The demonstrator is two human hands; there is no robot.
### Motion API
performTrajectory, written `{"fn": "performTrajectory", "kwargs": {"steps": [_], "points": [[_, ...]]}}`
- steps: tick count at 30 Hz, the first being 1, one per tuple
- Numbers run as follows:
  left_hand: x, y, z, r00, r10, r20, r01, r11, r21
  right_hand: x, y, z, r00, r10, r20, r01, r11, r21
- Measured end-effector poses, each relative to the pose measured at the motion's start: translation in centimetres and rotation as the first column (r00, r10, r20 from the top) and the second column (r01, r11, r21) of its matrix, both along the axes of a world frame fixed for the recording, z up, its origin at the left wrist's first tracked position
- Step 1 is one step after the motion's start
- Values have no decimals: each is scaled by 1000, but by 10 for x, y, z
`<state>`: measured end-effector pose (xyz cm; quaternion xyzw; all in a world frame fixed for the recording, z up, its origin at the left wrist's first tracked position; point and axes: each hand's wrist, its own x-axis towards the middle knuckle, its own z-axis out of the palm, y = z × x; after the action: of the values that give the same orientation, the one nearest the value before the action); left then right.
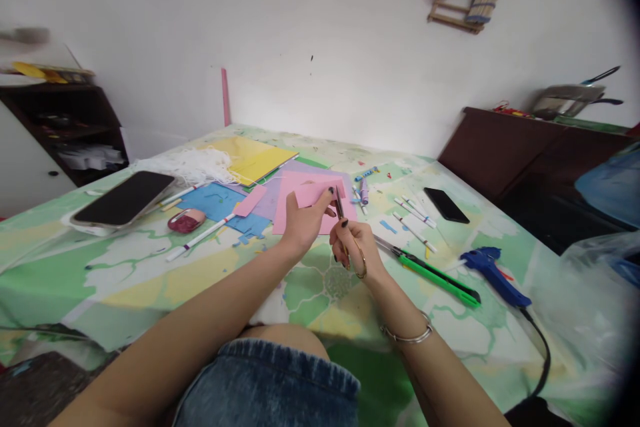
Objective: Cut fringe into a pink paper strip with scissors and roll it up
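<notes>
Pinched in my left hand (305,217) is a strip of pink paper (315,192), held above a larger pink sheet (286,213). My right hand (353,240) grips a pair of scissors (340,203) by the handle loops. Their blades point away from me and meet the right end of the strip; whether they cut into it I cannot tell. Under the pink sheet lie a lilac sheet (267,199) and, to the left, a blue sheet (213,201). A small pink piece (251,201) rests on a white stick (200,239).
A green utility knife (440,278) and a blue glue gun (495,273) lie at right, with a black phone (447,205) behind. On the left are another phone (125,199), a pink case (187,221), white string (193,165) and a yellow pad (257,159).
</notes>
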<state>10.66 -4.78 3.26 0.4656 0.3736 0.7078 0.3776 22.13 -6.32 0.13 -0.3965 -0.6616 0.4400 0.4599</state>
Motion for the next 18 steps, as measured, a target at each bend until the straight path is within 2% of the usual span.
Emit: {"fn": "performTrajectory", "kwargs": {"steps": [18], "points": [[0, 1, -1, 1000, 1, 23, -1, 1000, -20, 1, 1, 0, 1000, -14, 7, 14, 1000, -15]]}}
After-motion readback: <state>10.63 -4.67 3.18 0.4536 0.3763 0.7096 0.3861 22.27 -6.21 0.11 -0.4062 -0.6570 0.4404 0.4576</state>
